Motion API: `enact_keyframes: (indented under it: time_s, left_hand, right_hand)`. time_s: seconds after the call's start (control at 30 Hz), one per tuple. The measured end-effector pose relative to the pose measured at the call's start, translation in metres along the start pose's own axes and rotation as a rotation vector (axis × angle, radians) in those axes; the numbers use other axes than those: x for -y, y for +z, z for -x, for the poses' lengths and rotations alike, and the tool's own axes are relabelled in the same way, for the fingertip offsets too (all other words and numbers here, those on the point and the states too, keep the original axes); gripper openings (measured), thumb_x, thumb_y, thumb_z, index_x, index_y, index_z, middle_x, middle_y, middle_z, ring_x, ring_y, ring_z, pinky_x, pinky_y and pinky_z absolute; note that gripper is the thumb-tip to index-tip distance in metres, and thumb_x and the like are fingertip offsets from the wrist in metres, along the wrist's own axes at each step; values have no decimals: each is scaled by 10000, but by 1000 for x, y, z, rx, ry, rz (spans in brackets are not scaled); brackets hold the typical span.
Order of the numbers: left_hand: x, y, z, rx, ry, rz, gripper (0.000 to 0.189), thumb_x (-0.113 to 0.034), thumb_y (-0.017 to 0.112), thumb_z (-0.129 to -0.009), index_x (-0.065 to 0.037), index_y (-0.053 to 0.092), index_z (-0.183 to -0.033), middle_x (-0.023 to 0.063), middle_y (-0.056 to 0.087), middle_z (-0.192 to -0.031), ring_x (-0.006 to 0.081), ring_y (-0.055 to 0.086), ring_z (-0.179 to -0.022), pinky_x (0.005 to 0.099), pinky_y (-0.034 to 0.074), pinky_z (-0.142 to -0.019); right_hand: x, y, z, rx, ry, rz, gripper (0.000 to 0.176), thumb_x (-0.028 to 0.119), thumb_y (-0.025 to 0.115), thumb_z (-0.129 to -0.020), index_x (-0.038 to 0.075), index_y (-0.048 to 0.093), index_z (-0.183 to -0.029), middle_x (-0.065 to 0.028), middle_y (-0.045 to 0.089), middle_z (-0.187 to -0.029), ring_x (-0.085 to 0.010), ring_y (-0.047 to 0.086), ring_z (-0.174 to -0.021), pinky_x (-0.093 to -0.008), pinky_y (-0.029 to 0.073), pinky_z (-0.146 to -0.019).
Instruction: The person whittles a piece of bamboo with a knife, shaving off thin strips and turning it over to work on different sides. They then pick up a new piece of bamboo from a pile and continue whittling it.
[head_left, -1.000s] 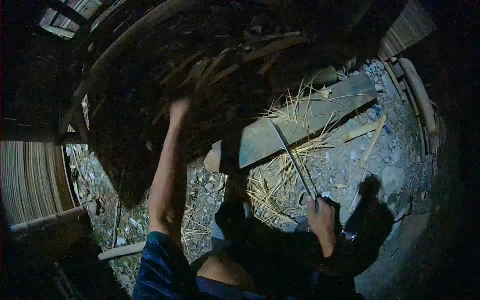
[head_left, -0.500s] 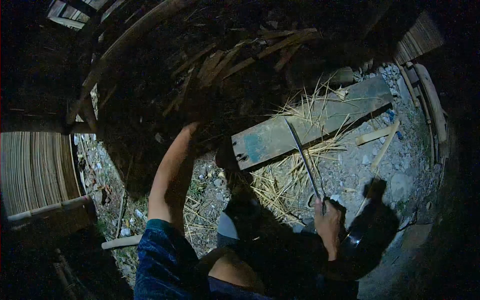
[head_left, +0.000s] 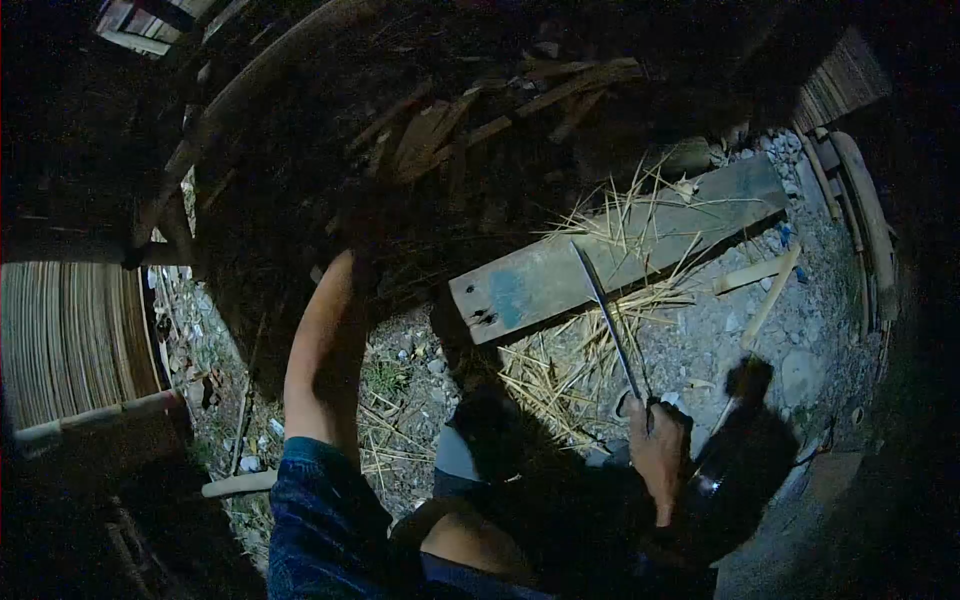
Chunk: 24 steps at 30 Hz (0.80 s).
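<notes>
In my right hand [head_left: 658, 445] is the handle of a long, thin blade [head_left: 612, 325], its tip up and to the left, over the near edge of a wooden plank [head_left: 560, 285]. Thin split strips [head_left: 625, 225] lie across the plank, and more straw-like strips [head_left: 560, 385] are on the ground in front of it. My left arm reaches forward into deep shadow, left of the plank. My left hand is lost in the dark, so its fingers and anything in them are hidden.
Split wood pieces [head_left: 440, 130] lie in the shadow beyond my left arm. A slatted panel [head_left: 75, 340] stands at the left. Pale flat strips [head_left: 750, 272] lie right of the plank, near long poles [head_left: 865, 210]. Stony ground [head_left: 800, 340] surrounds them.
My left forearm has shifted slightly to the left. The near left end of the plank has moved a little left. My right hand and the blade are almost unchanged.
</notes>
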<state>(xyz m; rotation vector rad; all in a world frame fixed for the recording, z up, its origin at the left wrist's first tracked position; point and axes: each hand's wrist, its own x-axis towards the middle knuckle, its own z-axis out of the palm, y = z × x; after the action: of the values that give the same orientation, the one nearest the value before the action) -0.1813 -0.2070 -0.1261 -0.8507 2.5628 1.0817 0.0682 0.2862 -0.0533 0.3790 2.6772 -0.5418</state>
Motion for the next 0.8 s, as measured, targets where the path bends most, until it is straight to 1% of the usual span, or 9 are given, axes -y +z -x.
enact_keyframes:
  time_s: [0.1,0.2,0.37,0.43,0.6,0.67,0.7,0.77,0.8]
  left_hand:
    - [5,-5,0,-11,-1,-12,310,-147,707,-891,34,615,-1124,115,657,-1038,156,615,-950,294,522,-821]
    - [11,-13,4,-30,-9,-15,299,-144,707,-891,34,619,-1114,112,656,-1036,156,613,-946,294,521,-824]
    - [32,-23,8,-65,-8,-1,282,-140,706,-890,33,626,-1097,107,654,-1032,155,611,-939,295,519,-830]
    - [42,-28,14,-103,4,37,275,-138,706,-889,32,629,-1090,105,654,-1031,155,609,-936,295,518,-832]
    - [90,-28,41,-327,180,277,257,-134,706,-888,32,636,-1073,100,652,-1028,155,607,-930,295,516,-838]
    - [99,-35,69,-530,360,367,251,-132,706,-888,31,639,-1066,98,651,-1026,154,605,-927,295,516,-840]
    - [88,-41,88,-650,463,372,247,-131,706,-888,31,640,-1062,98,651,-1026,154,605,-926,295,515,-841]
    - [2,-49,138,-873,624,374,169,-96,673,-914,12,686,-1045,83,674,-888,116,608,-776,274,502,-672]
    - [-30,-51,164,-846,585,446,148,-76,661,-919,4,691,-1040,78,674,-911,104,596,-776,268,487,-659]
  right_hand:
    - [3,3,3,12,74,9,504,463,541,-926,-22,667,-980,-283,648,-855,-503,602,-812,-537,484,-725]
    - [-5,14,1,-72,-50,-84,448,381,547,-956,-50,653,-902,-286,625,-772,-482,581,-728,-510,442,-661]
    - [5,2,-1,49,-12,-193,461,383,529,-964,-60,659,-959,-298,644,-845,-492,594,-791,-510,460,-723]
    - [6,4,-1,14,-38,-152,464,381,526,-966,-64,657,-974,-300,645,-868,-491,595,-815,-506,462,-742]
    - [7,0,1,12,38,-80,473,380,526,-965,-74,649,-1013,-303,645,-910,-493,591,-865,-497,460,-791]
    - [1,7,-1,-131,-147,-49,425,378,573,-937,-36,663,-902,-268,639,-761,-448,619,-693,-491,486,-612]
    - [1,9,-1,-138,-144,-48,425,378,573,-937,-36,663,-902,-268,639,-761,-448,619,-693,-491,486,-612]
    - [0,11,-2,-136,-150,-44,408,363,573,-935,-31,668,-884,-263,636,-756,-442,619,-692,-494,485,-611]
    - [-4,11,-3,-155,-140,-38,408,363,573,-935,-31,668,-884,-263,636,-756,-442,619,-692,-494,485,-611]
